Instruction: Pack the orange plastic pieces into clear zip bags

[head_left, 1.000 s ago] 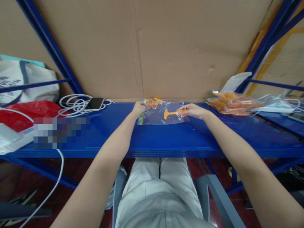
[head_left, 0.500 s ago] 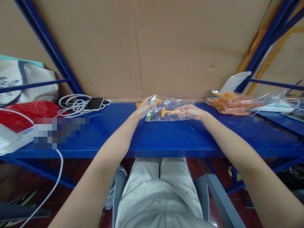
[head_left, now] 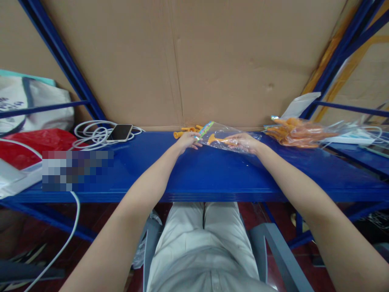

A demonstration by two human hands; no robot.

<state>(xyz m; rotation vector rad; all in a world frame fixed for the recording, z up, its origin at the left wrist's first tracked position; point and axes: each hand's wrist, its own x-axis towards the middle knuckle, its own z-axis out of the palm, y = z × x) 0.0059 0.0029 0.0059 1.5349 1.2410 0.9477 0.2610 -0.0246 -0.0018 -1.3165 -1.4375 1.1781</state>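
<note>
A clear plastic bag point(head_left: 223, 130) with a bright printed strip point(head_left: 207, 130) along its left end is stretched between my hands above the blue shelf. My left hand point(head_left: 187, 141) pinches the strip's lower corner, some fingers spread. At the other end, my right hand point(head_left: 245, 142) is closed round an orange plastic piece with a T-shaped end point(head_left: 212, 140). Whether those fingers lie inside the bag or grip through its film, I cannot tell. Behind my left hand lie several loose orange plastic pieces point(head_left: 180, 133), partly hidden by it.
On the right lies a pile of bagged orange pieces point(head_left: 293, 132), beside white cables and papers. A phone point(head_left: 120, 132) and a coiled white cable point(head_left: 96, 136) rest on the left of the blue shelf point(head_left: 212, 174). A cardboard panel point(head_left: 225, 61) closes the back.
The bag's printed strip has tilted, its top swinging to the right, and the bag has shifted slightly right. My left hand has moved a little right and down, uncovering more loose orange pieces.
</note>
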